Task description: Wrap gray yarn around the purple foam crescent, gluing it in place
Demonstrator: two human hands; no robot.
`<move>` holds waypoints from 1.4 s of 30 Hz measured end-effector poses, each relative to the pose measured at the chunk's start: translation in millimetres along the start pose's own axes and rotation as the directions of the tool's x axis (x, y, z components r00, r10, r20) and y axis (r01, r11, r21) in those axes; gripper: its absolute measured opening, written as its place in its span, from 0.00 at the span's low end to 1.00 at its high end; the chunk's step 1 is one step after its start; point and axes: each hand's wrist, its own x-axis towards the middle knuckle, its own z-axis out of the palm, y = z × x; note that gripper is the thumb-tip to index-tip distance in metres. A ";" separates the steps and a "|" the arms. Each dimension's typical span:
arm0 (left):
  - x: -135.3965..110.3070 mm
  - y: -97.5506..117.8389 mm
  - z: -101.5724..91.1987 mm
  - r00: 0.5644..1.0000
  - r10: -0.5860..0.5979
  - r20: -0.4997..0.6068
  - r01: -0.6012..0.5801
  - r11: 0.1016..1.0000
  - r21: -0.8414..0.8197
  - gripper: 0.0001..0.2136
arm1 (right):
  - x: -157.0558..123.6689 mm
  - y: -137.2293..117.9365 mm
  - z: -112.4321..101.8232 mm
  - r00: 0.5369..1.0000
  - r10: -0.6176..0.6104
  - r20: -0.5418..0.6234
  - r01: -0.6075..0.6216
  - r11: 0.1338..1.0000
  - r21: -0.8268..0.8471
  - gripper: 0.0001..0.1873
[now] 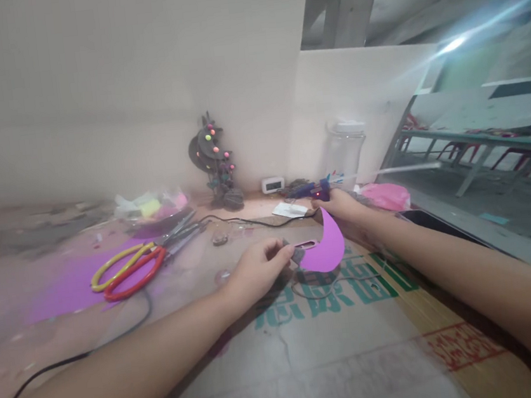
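My left hand [259,269] pinches the edge of a curved purple foam piece [323,248] and holds it just above the cardboard-covered table [341,356]. My right hand [338,205] reaches further back and closes around a blue glue gun [315,188] whose red light glows. The gun's black cord [243,219] trails left across the table.
Two pairs of scissors with yellow and red handles [127,271] lie on a purple foam sheet [65,292] at left. Behind are a bowl of colourful scraps [156,208], a dark decorated craft tree [216,163], a small white device [272,185], a clear jar [344,152] and a pink bag [387,196].
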 end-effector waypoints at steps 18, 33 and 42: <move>3.2 -4.0 -5.5 0.997 0.015 -0.075 -0.011 0.998 0.060 0.15 | -155.7 -7.8 -41.8 0.955 -0.296 -0.008 0.295 0.950 0.102 0.11; 1.6 -2.2 -5.6 0.997 0.030 -0.069 -0.024 0.996 0.082 0.16 | -163.8 -11.0 -23.9 0.955 -0.258 0.146 0.250 0.965 0.075 0.13; -0.3 1.7 -5.4 0.996 0.034 -0.077 -0.023 0.990 0.137 0.16 | -164.6 -8.5 -20.8 0.949 -0.280 0.142 0.277 0.960 0.041 0.14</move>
